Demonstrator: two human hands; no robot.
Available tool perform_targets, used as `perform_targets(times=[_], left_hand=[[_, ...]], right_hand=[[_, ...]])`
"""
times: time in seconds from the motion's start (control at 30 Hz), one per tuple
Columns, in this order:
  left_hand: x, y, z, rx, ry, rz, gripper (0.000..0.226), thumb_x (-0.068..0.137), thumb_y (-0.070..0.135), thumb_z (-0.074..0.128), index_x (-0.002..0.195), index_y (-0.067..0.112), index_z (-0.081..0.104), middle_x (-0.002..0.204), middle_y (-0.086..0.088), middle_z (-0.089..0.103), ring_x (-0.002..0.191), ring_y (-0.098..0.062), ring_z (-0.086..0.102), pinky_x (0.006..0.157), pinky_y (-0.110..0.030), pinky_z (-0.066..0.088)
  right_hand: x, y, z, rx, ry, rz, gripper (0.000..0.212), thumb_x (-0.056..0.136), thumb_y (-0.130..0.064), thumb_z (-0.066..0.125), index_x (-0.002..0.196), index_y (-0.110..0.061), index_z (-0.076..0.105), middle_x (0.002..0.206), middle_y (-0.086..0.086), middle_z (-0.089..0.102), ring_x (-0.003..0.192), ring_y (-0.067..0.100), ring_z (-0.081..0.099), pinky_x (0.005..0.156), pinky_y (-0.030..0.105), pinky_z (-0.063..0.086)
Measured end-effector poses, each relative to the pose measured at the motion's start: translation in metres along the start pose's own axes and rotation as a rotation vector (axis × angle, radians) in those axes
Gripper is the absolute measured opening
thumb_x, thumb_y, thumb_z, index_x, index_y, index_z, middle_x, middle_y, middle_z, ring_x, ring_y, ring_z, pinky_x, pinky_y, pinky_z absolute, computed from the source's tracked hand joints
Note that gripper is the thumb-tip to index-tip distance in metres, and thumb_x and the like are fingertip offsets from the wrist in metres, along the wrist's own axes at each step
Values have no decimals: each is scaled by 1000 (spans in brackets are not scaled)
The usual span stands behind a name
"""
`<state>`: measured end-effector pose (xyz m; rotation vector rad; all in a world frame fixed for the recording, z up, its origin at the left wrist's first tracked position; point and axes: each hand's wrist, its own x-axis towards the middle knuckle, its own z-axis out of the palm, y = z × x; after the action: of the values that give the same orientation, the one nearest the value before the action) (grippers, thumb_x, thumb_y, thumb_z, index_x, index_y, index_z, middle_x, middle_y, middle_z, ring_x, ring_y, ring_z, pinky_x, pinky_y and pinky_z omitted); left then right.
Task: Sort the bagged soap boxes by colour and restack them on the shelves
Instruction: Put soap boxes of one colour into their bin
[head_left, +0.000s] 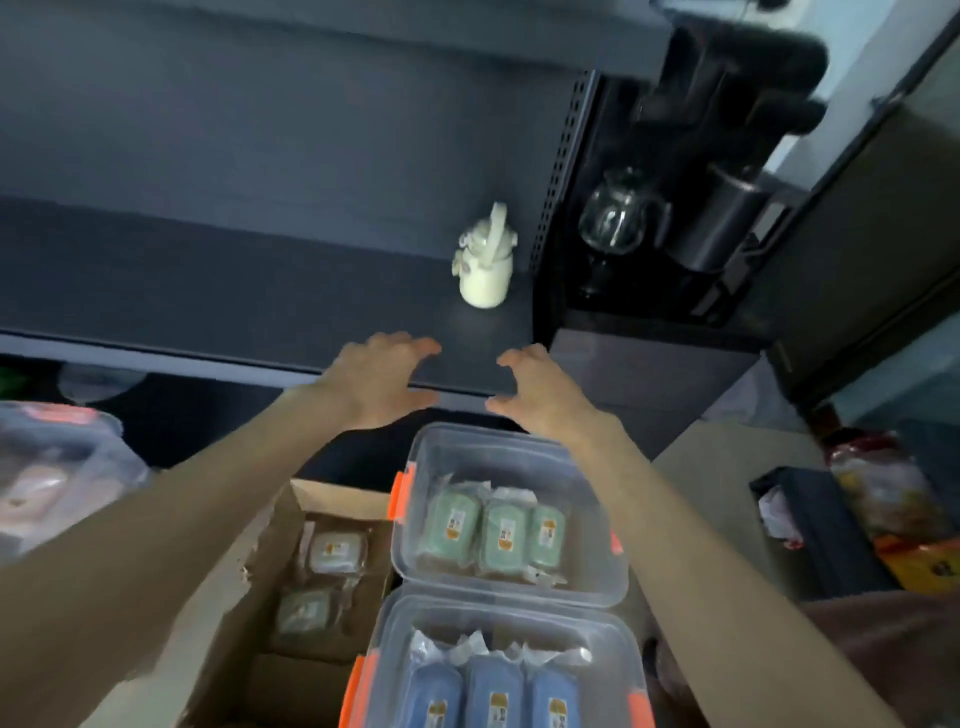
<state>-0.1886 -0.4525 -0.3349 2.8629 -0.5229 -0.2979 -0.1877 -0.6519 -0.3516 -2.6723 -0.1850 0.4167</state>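
Both my hands reach up at the front edge of a dark grey shelf (208, 280). My left hand (382, 376) and my right hand (540, 392) face each other with fingers spread and loosely curved, a gap between them, holding nothing. Below them a clear plastic bin (511, 447) with orange clips holds three bagged green soap boxes (496, 535). A second clear bin (395, 629) nearer me holds three bagged blue soap boxes (493, 696). A cardboard box (332, 499) to the left contains two bagged pale grey soap boxes (332, 553).
A cream-white bottle with a handle (485, 260) stands on the shelf just beyond my hands. Right of the shelf are a glass jug (613, 218) and a black pot (722, 218). A clear bin (52, 467) sits at the left, coloured bags (883, 499) at the right.
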Motion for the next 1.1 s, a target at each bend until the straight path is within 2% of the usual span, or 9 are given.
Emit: perform_targets(times=[0.23, 0.43, 0.6, 0.77, 0.83, 0.93, 1.1], left_hand=[[-117, -27, -153, 109, 362, -18, 62, 90, 48, 55, 143, 23, 33, 133, -4, 47, 124, -26, 42, 100, -40, 35], [-253, -73, -238, 279, 582, -11, 62, 90, 51, 52, 143, 25, 32, 136, -2, 44, 127, -24, 38, 101, -38, 32], [-379, -130, -271, 346, 681, -34, 65, 87, 52, 54, 142, 24, 35, 136, -2, 46, 126, -26, 40, 101, -39, 31], [-468, -196, -297, 335, 729, -114, 66, 88, 52, 55, 143, 24, 35, 137, -2, 45, 128, -25, 38, 102, -40, 31], [-492, -225, -312, 344, 734, -147, 67, 87, 53, 55, 144, 24, 34, 137, -2, 45, 128, -24, 37, 102, -40, 31], [-517, -273, -332, 342, 783, -196, 66, 86, 51, 58, 142, 22, 38, 134, -4, 48, 126, -26, 39, 100, -42, 33], [-533, -351, -348, 361, 803, -250, 66, 85, 53, 57, 141, 23, 40, 134, -3, 49, 124, -27, 39, 97, -40, 34]], right_hand=[[-64, -155, -100, -81, 261, -238, 59, 91, -31, 62, 142, -16, 37, 143, 9, 32, 126, 31, 42, 101, 42, 41], [-149, -289, -120, -102, 452, -358, 56, 92, -32, 60, 142, -21, 37, 144, 3, 31, 128, 26, 39, 99, 43, 41], [-214, -390, -84, -119, 505, -409, 57, 92, -33, 60, 143, -21, 37, 146, 1, 30, 129, 25, 38, 97, 42, 38], [-240, -487, -56, -139, 511, -492, 58, 93, -35, 59, 144, -21, 35, 148, 0, 28, 130, 24, 37, 99, 42, 39], [-241, -525, -52, -149, 516, -521, 57, 93, -34, 59, 144, -21, 36, 147, 0, 29, 130, 23, 37, 100, 41, 40], [-232, -579, -46, -160, 530, -571, 56, 93, -34, 59, 143, -22, 37, 144, -2, 32, 128, 21, 39, 93, 36, 37], [-196, -654, -25, -161, 549, -640, 55, 92, -35, 61, 141, -22, 39, 140, -5, 37, 124, 19, 43, 93, 39, 39]])
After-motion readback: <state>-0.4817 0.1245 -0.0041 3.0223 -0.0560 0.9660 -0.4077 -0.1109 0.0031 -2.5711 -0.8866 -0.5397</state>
